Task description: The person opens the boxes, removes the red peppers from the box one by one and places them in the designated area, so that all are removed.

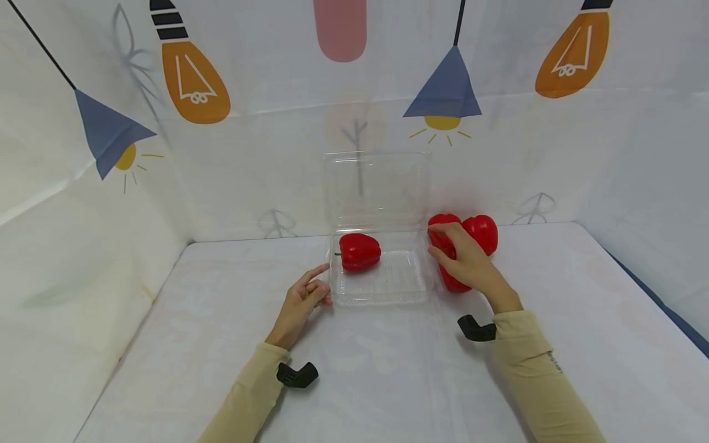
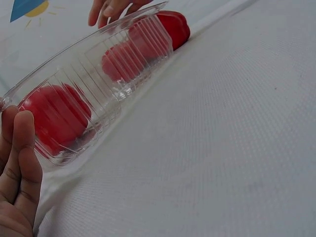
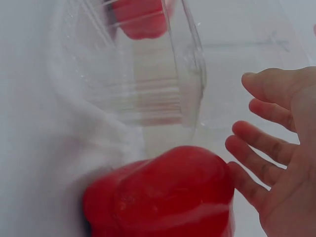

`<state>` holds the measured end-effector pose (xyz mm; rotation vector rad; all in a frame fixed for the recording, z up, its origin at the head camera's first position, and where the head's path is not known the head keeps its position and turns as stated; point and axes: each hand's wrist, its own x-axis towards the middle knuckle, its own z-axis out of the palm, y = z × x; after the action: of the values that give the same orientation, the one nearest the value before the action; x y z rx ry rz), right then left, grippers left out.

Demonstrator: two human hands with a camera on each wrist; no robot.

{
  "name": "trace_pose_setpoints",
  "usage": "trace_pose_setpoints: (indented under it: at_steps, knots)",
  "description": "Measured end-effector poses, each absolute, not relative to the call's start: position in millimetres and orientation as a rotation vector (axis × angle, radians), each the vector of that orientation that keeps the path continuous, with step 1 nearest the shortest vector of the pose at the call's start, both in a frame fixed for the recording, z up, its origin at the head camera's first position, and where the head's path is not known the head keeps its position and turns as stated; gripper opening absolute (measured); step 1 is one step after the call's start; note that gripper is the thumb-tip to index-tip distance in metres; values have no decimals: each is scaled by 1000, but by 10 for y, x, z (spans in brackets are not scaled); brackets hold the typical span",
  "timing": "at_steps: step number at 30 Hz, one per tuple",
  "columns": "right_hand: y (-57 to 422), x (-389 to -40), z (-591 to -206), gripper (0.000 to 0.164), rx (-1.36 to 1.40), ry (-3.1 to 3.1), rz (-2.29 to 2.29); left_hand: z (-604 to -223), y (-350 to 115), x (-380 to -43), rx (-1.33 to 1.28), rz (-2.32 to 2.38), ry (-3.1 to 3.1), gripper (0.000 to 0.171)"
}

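A clear plastic clamshell box (image 1: 382,300) stands with its lid (image 1: 376,187) raised at the back. Inside its left part lies a red bell pepper (image 1: 360,253), green stem to the left. My left hand (image 1: 299,304) is at the box's left side, index finger stretched out to the rim; in the left wrist view its fingertips (image 2: 24,121) are right at the box's end. My right hand (image 1: 469,261) hovers over red bell peppers (image 1: 482,234) grouped beside the box's right wall. Its fingers are spread and loosely bent, close to the nearest pepper (image 3: 168,197), with nothing between them.
A white cloth covers the table (image 1: 376,375). Behind stands a white curtain (image 1: 266,166) printed with lamps and bulbs. A black wrist-camera mount (image 1: 298,375) is on the left sleeve, another mount (image 1: 477,328) on the right.
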<state>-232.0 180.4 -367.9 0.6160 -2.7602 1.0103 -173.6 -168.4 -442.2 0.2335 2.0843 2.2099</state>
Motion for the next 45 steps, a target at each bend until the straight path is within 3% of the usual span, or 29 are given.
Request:
trace_pose_setpoints:
  at_steps: [21, 45]
  knots:
    - [1404, -2266, -3808, 48, 855, -2748, 1076, -4411, -1686, -1721, 185, 2241, 2076, 38]
    - [1183, -2253, -3857, 50, 886, -2783, 962, -4415, -1642, -1741, 209, 2197, 2120, 24]
